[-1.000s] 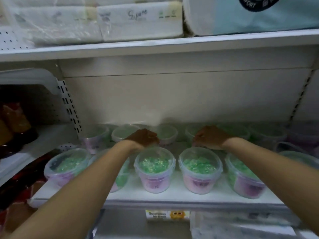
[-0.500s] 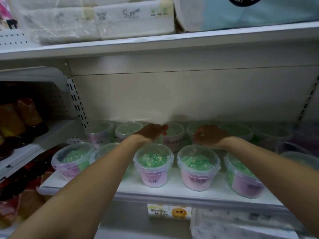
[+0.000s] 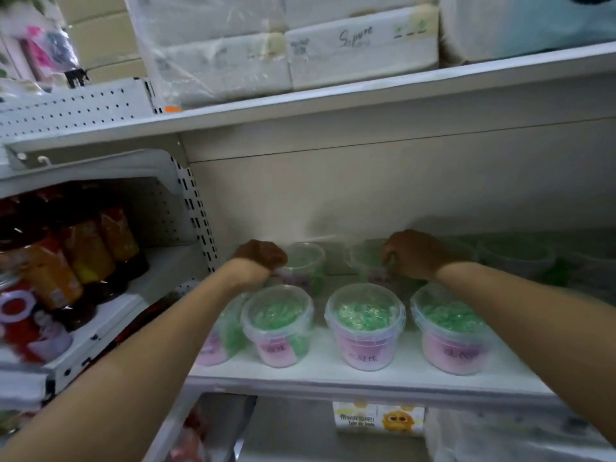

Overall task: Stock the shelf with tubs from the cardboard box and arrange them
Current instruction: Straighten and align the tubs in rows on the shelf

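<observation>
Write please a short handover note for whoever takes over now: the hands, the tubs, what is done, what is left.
Left hand: curled beside the left back tub; whether it grips cannot be told.
Right hand: fingers curled over the right back tub.
Done: the front row, including the middle front tub, stands upright on the shelf.
Left: straighten the back row. The cardboard box is out of view.

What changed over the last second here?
The left hand slid left along the back row and its fingers curled down; what it holds is hidden. The right hand stayed, fingers curled on a back-row tub. The front-row tubs have not moved.
</observation>
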